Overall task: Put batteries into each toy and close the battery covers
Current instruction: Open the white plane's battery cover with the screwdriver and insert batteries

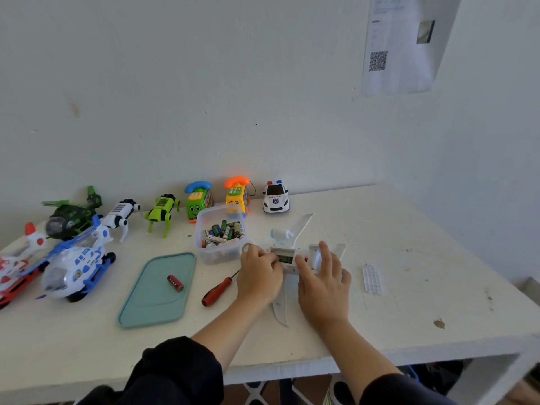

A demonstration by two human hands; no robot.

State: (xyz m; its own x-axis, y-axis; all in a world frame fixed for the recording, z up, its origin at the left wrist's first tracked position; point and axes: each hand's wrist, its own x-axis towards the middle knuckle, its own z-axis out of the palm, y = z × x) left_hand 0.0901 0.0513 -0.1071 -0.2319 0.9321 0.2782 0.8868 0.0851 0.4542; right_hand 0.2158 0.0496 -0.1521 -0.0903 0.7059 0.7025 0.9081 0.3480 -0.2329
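A white toy plane (287,238) lies belly-up on the table, its battery compartment (285,257) uncovered with a green battery inside. My left hand (258,273) has its fingers curled at the left edge of that compartment, pressing on the battery. My right hand (321,276) holds the plane's body from the right, fingers wrapped over it. A clear tub (220,232) with several batteries stands just left of the plane. A small white ribbed piece (371,278), which may be the cover, lies to the right.
A red-handled screwdriver (217,290) lies by my left wrist. A teal lid (159,289) carries a red battery (175,282). Helicopters (77,264), robot dogs (162,211), two phone toys (200,200) and a police car (275,196) line the back and left. The table's front edge (292,366) is near.
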